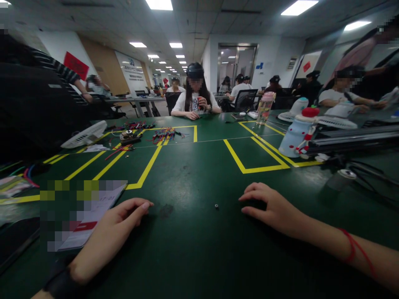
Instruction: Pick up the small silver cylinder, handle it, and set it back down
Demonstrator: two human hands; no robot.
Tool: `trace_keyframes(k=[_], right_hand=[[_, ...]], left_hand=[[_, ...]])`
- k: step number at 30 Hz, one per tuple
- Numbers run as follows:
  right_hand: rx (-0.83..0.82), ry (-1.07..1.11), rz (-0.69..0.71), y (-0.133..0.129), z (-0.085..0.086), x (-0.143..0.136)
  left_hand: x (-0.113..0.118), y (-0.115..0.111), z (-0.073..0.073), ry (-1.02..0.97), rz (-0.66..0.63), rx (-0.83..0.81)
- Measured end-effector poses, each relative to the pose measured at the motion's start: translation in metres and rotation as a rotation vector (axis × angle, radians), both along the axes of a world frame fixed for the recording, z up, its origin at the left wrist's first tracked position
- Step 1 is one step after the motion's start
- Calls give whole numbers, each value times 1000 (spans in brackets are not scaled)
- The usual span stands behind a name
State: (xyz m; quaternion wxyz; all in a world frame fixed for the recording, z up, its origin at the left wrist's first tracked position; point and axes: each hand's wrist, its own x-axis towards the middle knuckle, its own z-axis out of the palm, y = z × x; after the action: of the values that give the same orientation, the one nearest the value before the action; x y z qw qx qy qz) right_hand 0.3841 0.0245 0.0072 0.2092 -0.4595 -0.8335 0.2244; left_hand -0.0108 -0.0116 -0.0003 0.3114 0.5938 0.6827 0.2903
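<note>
My left hand (124,220) rests on the green table (187,257) at the lower left, beside a sheet or booklet (109,199). Its thumb presses against the curled fingers, and I cannot make out whether anything tiny is between them. Over on the right, my right hand (268,205) hovers at or just above the tabletop with thumb and fingers apart, holding nothing. A tiny metal piece with a dark hole, like a nut (216,206), lies between my hands, closer to the right one and touching neither.
Bundles of coloured wires (166,135) lie at the back left near a white fan (85,135). To the right stand a blue bottle with a red top (294,137), a can (341,179) and black cables. A person (195,99) sits across the table. Yellow tape marks the surface.
</note>
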Motion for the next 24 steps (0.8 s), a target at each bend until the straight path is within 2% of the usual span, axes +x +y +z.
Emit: trace_keyframes(k=[3, 7, 9, 11, 13, 14, 17, 19, 20, 22, 24], right_hand=[[14, -30, 37, -1, -6, -12], [73, -24, 116, 6, -9, -54], [83, -23, 154, 10, -5, -64], [89, -3, 139, 12, 6, -56], [142, 24, 13, 15, 20, -27], [191, 25, -99, 15, 29, -6], [318, -68, -568, 16, 50, 76], [266, -187, -862, 15, 57, 133], [192, -246, -958, 14, 57, 159], [36, -312, -1069, 13, 54, 199], [-74, -325, -1093, 12, 48, 225]], left_hand=[[0, 0, -1, 36, -3, -10], [-1, -1, -2, 35, -6, -8], [-2, -2, -2, 23, -12, -10], [-3, -2, -2, 19, -11, -18], [-4, -2, -3, 20, -14, -23], [-5, -2, -4, 20, -18, -26], [-5, -1, -5, 29, -32, -34], [-5, 0, -6, 38, -28, -38], [-4, 0, -5, 43, -27, -39], [-3, -1, -4, 47, -27, -41], [-2, -2, -2, 44, -30, -43]])
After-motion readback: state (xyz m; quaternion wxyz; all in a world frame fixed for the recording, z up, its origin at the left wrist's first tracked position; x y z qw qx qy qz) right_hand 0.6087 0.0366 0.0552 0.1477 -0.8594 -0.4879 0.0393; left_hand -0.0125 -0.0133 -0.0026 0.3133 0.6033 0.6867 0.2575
